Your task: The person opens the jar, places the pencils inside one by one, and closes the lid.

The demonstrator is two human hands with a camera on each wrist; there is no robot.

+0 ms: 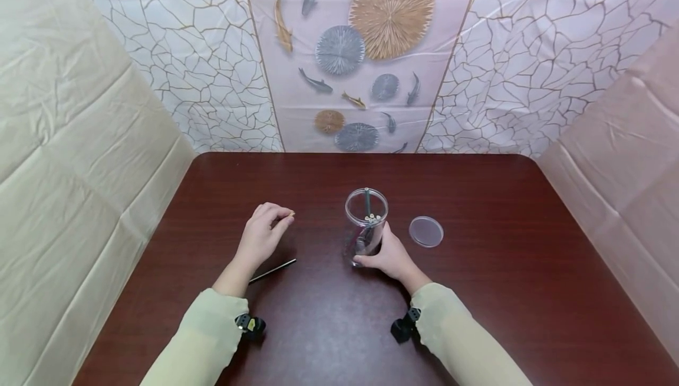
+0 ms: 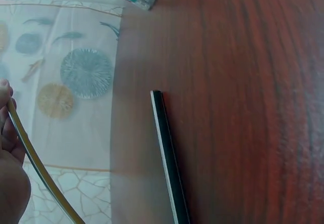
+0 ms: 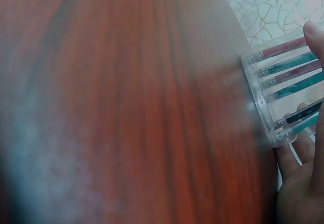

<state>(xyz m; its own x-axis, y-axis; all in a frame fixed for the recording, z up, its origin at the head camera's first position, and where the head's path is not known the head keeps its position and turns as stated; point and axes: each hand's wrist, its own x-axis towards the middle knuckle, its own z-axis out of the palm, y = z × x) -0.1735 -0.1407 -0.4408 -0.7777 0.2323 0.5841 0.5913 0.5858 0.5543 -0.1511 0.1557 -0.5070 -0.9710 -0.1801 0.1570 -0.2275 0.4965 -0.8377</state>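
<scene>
My left hand (image 1: 261, 234) pinches a slim yellow pencil (image 2: 38, 171) between thumb and fingers; in the head view only its tip shows past the fingertips. Below that hand, a black pencil (image 1: 273, 270) lies slantwise on the table, its near end hidden by the wrist. My right hand (image 1: 389, 255) grips a clear cylindrical jar (image 1: 366, 238) low on its side, with the open mouth facing up. Inside the jar stand several pencils (image 3: 298, 85) in red, teal and black.
A round clear lid (image 1: 426, 231) lies on the dark reddish-brown table (image 1: 504, 292) to the right of the jar. Patterned cloth (image 1: 339, 50) hangs behind the table's far edge, and pale cloth walls (image 1: 63, 156) stand at both sides.
</scene>
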